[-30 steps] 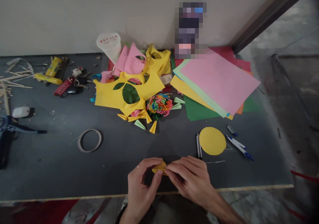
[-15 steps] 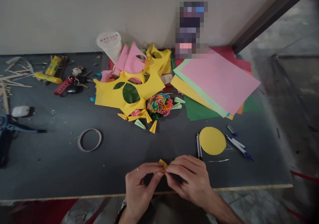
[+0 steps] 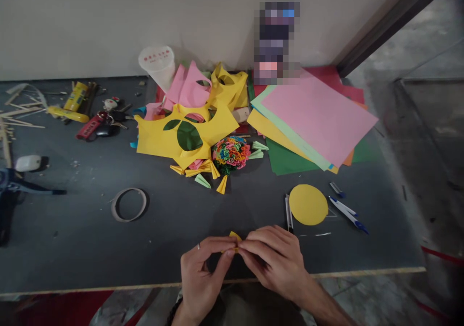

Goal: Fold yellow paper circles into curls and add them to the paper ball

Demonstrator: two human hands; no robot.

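I'm seeing a yellow paper piece [image 3: 235, 235] over the table [image 3: 90, 248], the left hand [image 3: 203, 273] pinching it, the right hand [image 3: 277, 258] pinching its other side with bunched fingertips; farther right, a yellow disc [image 3: 308, 205] is lying beside a cutter [image 3: 288, 212].

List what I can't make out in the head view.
All in the head view:
Yellow paper piece: full shape, hidden by the left hand and right hand.
Dark blue tool: full outline, cut off by the left edge.
White cup: red print, too small and blurred.
Green sheet: middle, covered by the paper stack.
Pixelated object: details, masked by pixelation.
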